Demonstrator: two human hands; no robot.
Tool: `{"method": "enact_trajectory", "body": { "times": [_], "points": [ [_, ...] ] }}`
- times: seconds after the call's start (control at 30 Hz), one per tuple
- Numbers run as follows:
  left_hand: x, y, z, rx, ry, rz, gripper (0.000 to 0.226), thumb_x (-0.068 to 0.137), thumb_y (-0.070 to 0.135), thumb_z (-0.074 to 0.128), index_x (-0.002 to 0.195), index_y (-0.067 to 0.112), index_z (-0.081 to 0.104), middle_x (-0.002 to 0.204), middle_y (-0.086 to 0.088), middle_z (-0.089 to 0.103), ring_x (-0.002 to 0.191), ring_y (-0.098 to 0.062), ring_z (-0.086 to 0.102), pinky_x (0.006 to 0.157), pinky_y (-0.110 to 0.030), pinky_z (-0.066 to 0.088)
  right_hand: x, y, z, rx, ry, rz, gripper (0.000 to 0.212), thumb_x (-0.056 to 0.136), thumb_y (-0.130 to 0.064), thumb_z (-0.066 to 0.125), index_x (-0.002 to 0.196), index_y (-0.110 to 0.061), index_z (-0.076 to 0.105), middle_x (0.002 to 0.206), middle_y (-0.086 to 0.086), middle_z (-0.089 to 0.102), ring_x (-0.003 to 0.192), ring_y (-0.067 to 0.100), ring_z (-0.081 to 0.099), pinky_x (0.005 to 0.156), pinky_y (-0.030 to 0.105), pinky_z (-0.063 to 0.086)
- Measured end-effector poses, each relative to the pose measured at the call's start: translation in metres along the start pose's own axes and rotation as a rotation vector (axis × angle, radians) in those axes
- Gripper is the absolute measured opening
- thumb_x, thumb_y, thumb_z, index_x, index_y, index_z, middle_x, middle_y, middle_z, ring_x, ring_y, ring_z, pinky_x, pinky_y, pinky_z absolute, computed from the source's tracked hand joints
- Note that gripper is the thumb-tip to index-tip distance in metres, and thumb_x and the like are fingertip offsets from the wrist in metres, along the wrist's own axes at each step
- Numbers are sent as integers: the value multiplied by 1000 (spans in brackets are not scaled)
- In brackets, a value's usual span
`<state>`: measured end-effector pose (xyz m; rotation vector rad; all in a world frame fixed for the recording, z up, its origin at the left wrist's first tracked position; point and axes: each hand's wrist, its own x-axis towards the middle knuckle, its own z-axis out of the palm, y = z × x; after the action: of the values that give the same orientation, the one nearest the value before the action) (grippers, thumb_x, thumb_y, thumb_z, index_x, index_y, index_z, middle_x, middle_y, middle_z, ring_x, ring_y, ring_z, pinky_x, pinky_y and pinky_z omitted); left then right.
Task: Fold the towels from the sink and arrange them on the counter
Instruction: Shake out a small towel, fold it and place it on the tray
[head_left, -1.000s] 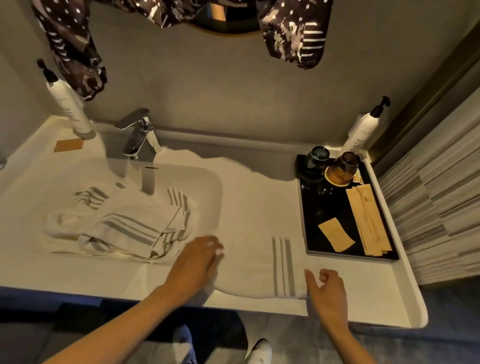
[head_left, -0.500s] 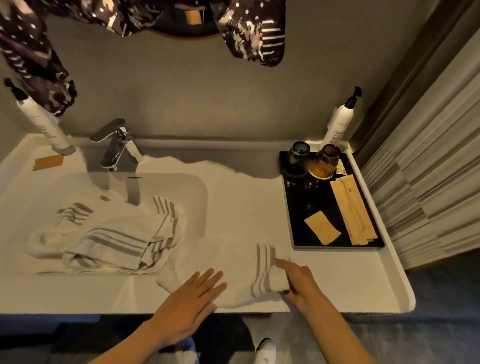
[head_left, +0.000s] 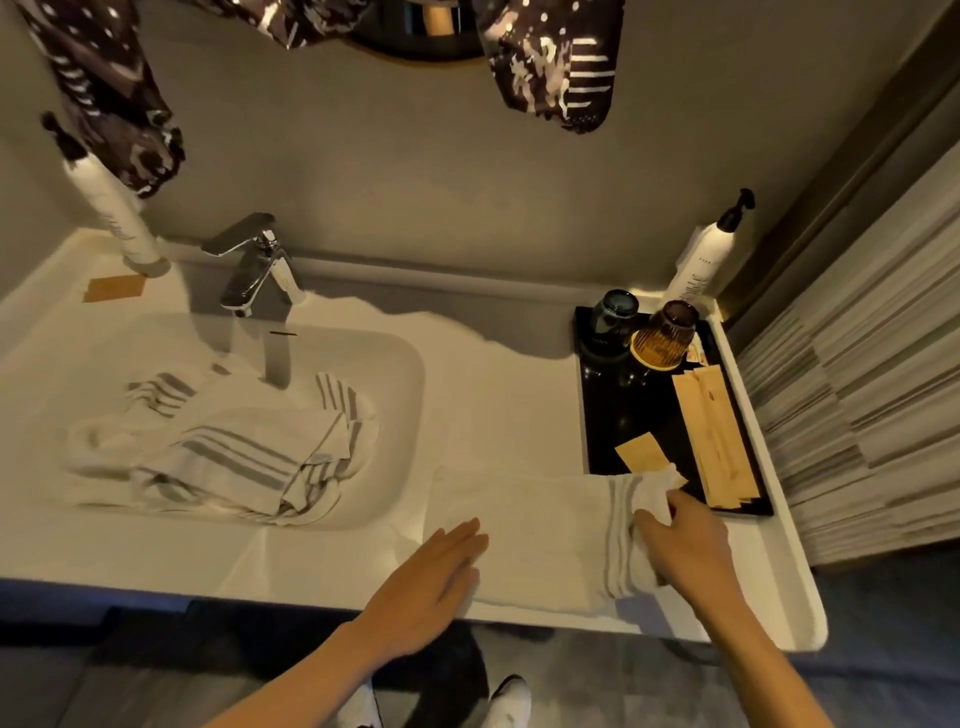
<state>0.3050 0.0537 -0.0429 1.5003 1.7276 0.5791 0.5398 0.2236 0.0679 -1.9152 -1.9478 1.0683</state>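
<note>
A white towel with grey stripes (head_left: 540, 525) lies spread on the white counter (head_left: 488, 395) to the right of the sink. My right hand (head_left: 685, 545) grips its striped right end, which is bunched and lifted against the black tray's near corner. Flat and with straight fingers, my left hand (head_left: 436, 577) presses the towel's left near edge at the counter front. Several more striped towels (head_left: 223, 447) lie crumpled in the sink (head_left: 400, 364).
A chrome tap (head_left: 254, 265) stands behind the sink. A black tray (head_left: 623, 415) at the right holds two tumblers and paper sachets. Pump bottles stand at the back left (head_left: 114, 208) and back right (head_left: 706, 260). Dark patterned cloth hangs above.
My right hand took hold of the towel's striped end and pulled it right toward the tray. My left hand flattened and slid to the towel's left edge.
</note>
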Motion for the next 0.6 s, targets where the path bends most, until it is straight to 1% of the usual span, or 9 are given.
{"method": "enact_trajectory", "body": {
  "times": [0.1,0.17,0.2,0.27,0.33,0.37,0.47,0.53,0.6],
  "points": [
    [9,20,-15,-448,201,-195,30,102,35,47,130,29,57,135,13,58,125,1,52,114,-31,37,-6,-43,42,43,-27,-157,10,88,-20,60,79,-14,60,71,-1,62,66,13,59,63,32,52],
    [14,26,-29,-753,208,-343,32,100,40,48,121,22,63,126,0,66,118,-15,60,110,-37,41,-16,-68,75,101,-148,-210,16,89,-31,60,80,-18,63,71,-8,61,63,3,56,56,17,42],
    [18,27,-35,-810,220,-387,36,98,44,48,117,18,64,122,-6,68,114,-21,63,109,-41,43,-21,-73,90,110,-251,-216,24,90,-39,58,79,-18,65,72,-7,64,64,3,58,58,16,43],
    [17,21,-41,-606,327,-412,32,94,45,54,116,22,59,123,-5,64,114,-22,61,103,-37,46,-28,-67,112,81,-358,-268,36,93,-45,52,76,-16,67,73,-1,68,66,6,62,64,26,49],
    [8,5,-39,-206,478,-241,39,99,38,48,135,24,46,139,1,49,126,-14,50,106,-30,41,-29,-48,118,64,-216,-350,25,96,-34,50,81,-20,66,80,-6,67,73,5,60,66,27,47],
    [2,0,-37,20,525,-69,43,101,37,42,142,23,41,147,2,42,133,-12,43,111,-30,36,-29,-34,120,12,-105,-402,18,96,-29,49,91,-24,66,91,-8,67,80,3,59,70,25,46],
    [-4,-19,-16,431,215,268,48,104,40,29,148,23,39,159,0,31,145,-14,28,120,-36,25,-30,6,131,-370,55,-551,27,93,-29,47,114,-24,65,117,-5,64,104,17,58,81,30,48],
    [-8,-34,-6,614,59,301,50,105,41,26,153,27,27,162,2,21,149,-15,18,119,-47,24,-30,27,143,-554,-3,-589,38,91,-36,44,122,-26,63,131,-1,60,117,21,57,85,36,52],
    [-12,-44,-6,684,1,271,55,105,44,26,156,27,17,163,3,16,150,-16,14,119,-50,23,-29,39,146,-563,-24,-611,39,92,-37,46,128,-29,59,139,-2,54,125,21,51,91,37,50]
  ]
}}
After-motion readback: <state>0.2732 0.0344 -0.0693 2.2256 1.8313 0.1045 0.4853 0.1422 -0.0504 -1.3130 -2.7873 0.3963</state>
